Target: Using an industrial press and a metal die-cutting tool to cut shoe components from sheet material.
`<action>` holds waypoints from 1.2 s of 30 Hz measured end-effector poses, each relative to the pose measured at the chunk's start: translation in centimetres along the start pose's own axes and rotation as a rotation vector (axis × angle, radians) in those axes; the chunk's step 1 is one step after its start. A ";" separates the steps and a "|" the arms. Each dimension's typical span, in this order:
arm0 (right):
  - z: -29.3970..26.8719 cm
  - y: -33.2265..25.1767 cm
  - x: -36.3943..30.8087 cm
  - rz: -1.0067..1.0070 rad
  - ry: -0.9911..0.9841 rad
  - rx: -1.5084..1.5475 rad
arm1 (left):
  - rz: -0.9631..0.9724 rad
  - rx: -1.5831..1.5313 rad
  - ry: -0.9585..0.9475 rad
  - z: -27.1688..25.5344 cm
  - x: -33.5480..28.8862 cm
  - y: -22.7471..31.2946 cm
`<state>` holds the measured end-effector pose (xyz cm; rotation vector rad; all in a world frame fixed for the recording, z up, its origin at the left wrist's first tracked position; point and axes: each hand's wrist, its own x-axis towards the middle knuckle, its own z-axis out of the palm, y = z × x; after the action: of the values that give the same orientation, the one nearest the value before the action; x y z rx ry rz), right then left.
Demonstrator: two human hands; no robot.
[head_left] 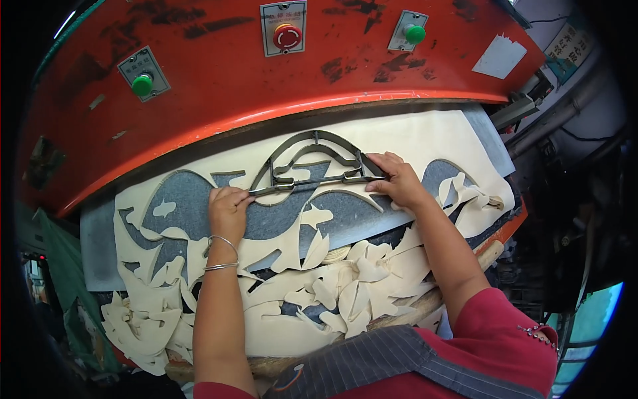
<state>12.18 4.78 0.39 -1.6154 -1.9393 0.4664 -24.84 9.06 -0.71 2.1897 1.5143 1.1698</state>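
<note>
Pinching a curved dark metal frame [319, 181] over cut cream sheeting [405, 136], nearly closed on its ends, are the left hand [229, 201] at eight o'clock and right hand [403, 181] at three; loose scraps [354, 303] lie toward six.

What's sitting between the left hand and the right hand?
In the head view, a dark metal frame spans from the left hand to the right hand; cream sheet and grey surface show behind it.
</note>
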 end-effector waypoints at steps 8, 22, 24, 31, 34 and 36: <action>-0.4 0.0 1.9 -0.124 0.013 0.023 | 0.021 0.021 0.064 -0.2 1.1 0.5; -12.6 -10.0 -2.8 -0.308 0.983 0.215 | 0.104 -0.043 0.592 -13.1 -2.1 10.5; -15.2 -11.7 -1.4 -0.292 1.053 0.228 | 0.368 0.134 0.849 -15.6 -1.5 13.3; -16.7 -14.1 -0.9 -0.296 1.218 -0.223 | 0.241 0.278 0.360 -21.1 -3.0 17.9; -14.2 -13.8 -8.0 -0.539 0.967 -0.205 | 0.006 0.049 0.182 -19.3 -10.5 20.5; -9.4 -14.8 -16.0 -0.498 0.366 0.099 | -0.100 0.055 -0.138 -17.8 -19.3 20.7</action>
<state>8.33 -14.72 13.33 -1.0140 -1.9043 0.0561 -26.32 -20.98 13.88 2.1521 1.5946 0.9375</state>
